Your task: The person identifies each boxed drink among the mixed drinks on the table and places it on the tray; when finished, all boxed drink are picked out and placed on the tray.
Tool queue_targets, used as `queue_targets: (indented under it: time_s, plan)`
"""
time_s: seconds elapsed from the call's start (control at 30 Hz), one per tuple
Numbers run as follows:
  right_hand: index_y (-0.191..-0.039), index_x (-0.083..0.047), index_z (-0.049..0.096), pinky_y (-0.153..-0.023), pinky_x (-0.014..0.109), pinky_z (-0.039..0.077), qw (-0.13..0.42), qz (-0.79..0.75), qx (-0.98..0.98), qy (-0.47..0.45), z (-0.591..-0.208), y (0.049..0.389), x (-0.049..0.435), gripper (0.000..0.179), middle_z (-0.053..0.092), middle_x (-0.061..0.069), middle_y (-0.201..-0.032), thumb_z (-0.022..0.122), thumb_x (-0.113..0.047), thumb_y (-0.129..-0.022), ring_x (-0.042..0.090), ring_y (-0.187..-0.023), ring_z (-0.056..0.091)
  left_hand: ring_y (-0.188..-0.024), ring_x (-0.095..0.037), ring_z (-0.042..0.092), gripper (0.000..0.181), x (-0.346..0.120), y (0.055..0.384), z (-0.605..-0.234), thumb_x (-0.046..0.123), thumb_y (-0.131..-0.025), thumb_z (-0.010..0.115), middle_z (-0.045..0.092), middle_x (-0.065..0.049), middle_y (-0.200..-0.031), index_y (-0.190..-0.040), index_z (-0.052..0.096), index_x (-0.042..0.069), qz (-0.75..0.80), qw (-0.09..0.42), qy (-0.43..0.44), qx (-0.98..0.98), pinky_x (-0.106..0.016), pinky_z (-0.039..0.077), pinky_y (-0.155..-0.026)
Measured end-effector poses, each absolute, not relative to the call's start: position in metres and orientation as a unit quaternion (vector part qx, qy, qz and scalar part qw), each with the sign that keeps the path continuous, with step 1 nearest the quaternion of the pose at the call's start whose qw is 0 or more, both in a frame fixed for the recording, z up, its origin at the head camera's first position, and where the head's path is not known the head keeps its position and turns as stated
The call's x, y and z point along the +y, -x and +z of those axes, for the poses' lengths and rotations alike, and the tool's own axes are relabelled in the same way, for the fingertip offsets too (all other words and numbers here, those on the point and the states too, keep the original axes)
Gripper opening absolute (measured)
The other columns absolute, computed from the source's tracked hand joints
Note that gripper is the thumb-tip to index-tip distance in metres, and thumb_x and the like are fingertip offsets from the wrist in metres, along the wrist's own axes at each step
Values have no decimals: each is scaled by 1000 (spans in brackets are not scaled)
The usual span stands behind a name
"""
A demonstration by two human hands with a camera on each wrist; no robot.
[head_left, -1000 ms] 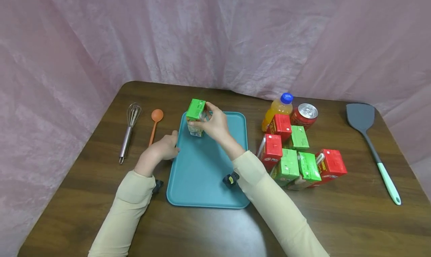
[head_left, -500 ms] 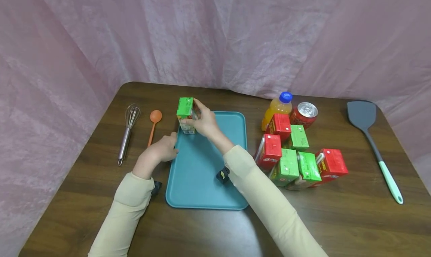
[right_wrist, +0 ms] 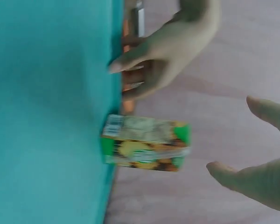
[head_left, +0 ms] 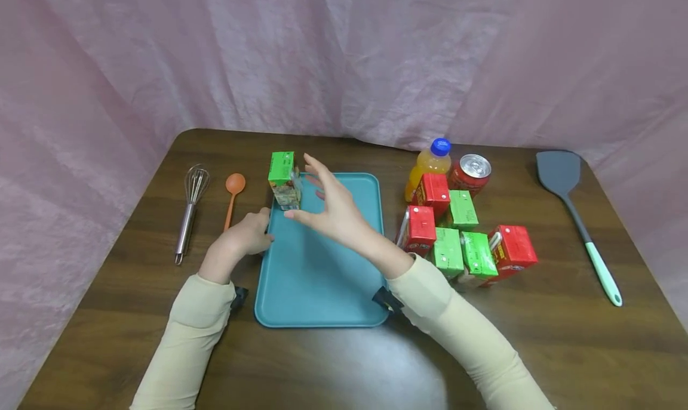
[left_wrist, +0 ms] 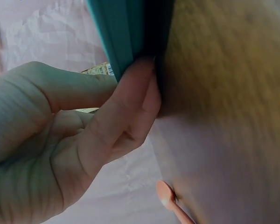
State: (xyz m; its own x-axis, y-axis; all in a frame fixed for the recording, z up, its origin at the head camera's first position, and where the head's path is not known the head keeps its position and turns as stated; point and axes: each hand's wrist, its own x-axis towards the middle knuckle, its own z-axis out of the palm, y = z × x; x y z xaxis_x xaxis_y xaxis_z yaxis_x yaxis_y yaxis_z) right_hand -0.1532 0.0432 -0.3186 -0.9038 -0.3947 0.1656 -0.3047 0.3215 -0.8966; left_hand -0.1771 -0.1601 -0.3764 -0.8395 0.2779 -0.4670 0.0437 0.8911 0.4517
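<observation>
My left hand (head_left: pixel 242 240) pinches the left rim of a teal tray (head_left: pixel 322 287). The left wrist view shows its thumb over the tray edge (left_wrist: pixel 123 35) and its fingers curled beneath. A green-topped juice box (head_left: pixel 285 180) stands upright in the tray's far left corner. Just right of that carton, my right hand (head_left: pixel 341 210) hangs over the tray, thumb and fingers spread wide with nothing between them. In the right wrist view a gap separates its fingertips (right_wrist: pixel 221 172) from the juice box (right_wrist: pixel 147 142).
Right of the tray stand several red juice boxes (head_left: pixel 419 228) and green ones (head_left: pixel 447 252), an orange drink bottle (head_left: pixel 429 168) and a red can (head_left: pixel 470 174). A spatula (head_left: pixel 575 207) lies far right. A whisk (head_left: pixel 190 213) and an orange spoon (head_left: pixel 233 195) lie left.
My right hand carried the green-topped juice box leftward into the tray's far left corner, then let go and drew back to the right. The left hand stays at the tray's rim.
</observation>
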Motion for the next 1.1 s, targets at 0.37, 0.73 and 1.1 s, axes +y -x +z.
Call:
queue_targets:
  time_s: [0.37, 0.73, 1.1]
  plan:
    - [-141, -19, 39, -101, 28, 38, 76, -568, 778, 260, -302, 108, 133, 72, 51, 1, -133, 75, -11, -78, 12, -123, 48, -82, -29, 57, 59, -162, 178, -375, 7, -95, 49, 52, -30, -111, -138, 17, -15, 224, 260, -84, 936, -34, 47, -66]
    - [-122, 8, 54, -89, 17, 43, -144, -466, 808, 332, -298, 51, 230, 64, 57, 13, -124, 82, 4, -64, 13, -117, 51, -72, -23, 59, 55, -163, 175, -375, 6, -95, 49, 56, -25, -98, -136, 21, -15, 233, 260, -85, 933, -31, 47, -62]
    - [-124, 3, 56, -96, 12, 34, -179, -402, 871, 218, -332, 50, 292, 81, 52, 11, -131, 80, 21, -48, 12, -127, 41, -80, -27, 58, 62, -163, 175, -376, 6, -95, 48, 52, -32, -114, -140, 11, -16, 226, 262, -98, 933, -32, 46, -65]
